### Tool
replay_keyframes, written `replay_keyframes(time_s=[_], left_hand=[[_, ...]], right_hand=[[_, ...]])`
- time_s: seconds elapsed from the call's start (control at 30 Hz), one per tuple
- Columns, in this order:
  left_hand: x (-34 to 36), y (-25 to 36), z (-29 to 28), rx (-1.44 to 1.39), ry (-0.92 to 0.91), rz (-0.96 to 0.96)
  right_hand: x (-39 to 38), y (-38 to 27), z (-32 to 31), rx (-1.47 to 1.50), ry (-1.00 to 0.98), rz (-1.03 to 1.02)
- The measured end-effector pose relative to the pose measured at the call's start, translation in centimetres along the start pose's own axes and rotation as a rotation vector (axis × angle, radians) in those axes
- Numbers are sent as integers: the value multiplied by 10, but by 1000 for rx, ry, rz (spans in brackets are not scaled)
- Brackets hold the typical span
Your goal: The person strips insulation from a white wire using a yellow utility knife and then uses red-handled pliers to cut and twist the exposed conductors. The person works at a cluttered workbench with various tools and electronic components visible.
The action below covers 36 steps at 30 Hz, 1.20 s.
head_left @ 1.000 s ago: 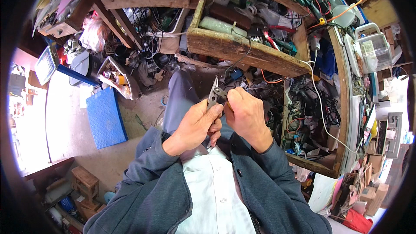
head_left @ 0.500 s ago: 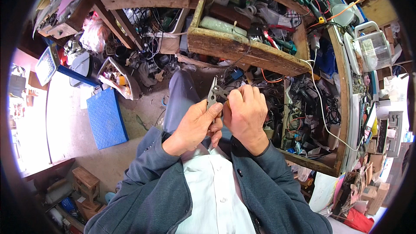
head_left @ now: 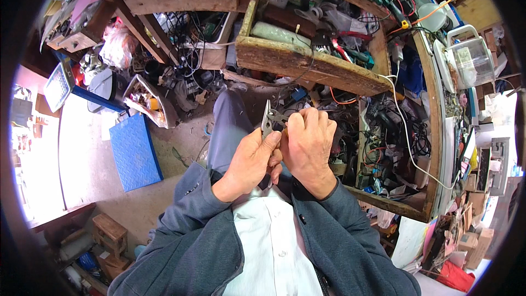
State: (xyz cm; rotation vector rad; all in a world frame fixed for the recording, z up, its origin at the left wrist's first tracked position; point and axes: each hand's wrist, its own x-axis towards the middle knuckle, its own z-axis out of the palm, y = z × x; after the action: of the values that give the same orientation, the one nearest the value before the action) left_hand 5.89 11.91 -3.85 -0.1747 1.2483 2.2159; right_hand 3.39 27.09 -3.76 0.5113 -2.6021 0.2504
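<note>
Both hands meet in front of my shirt, over my lap. My left hand point(head_left: 249, 160) is closed around a pair of long-nose pliers point(head_left: 267, 121), its thin jaws pointing up and away from me. Against the side of these jaws lies a small dark metal tool point(head_left: 278, 117) with a notched head. My right hand point(head_left: 309, 145) is closed, knuckles up, over the near end of that dark tool, and its fingers hide most of it. The fingertips of the two hands almost touch. Whether a small piece sits between the tools is too fine to tell.
An open wooden drawer point(head_left: 307, 66) full of odds and ends juts out ahead. Tangled cables fill a wooden frame point(head_left: 430, 170) at the right. A blue platform scale point(head_left: 136, 151) stands on the floor at left, beside a box of scraps point(head_left: 150, 101). A wooden stool point(head_left: 109, 231) is lower left.
The pliers and both hands have shifted very slightly, with the pliers' jaws a little more upright. Both hands keep their hold.
</note>
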Motion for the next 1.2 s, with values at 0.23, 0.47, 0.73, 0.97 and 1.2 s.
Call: replay_keyframes(time_s=[0.23,0.47,0.73,0.97,1.2], left_hand=[[0,1,1,14,-4,1],[0,1,-2,-59,-81,-40],[-4,9,-1,-185,-93,-116],[-3,8,-3,-131,-96,-124],[-2,7,-5,-104,-135,-120]], right_hand=[[-7,0,2,83,-87,23],[-10,5,4,271,-96,71],[3,18,-6,745,-320,228],[0,17,-3,740,-299,240],[-3,16,-2,671,-223,197]])
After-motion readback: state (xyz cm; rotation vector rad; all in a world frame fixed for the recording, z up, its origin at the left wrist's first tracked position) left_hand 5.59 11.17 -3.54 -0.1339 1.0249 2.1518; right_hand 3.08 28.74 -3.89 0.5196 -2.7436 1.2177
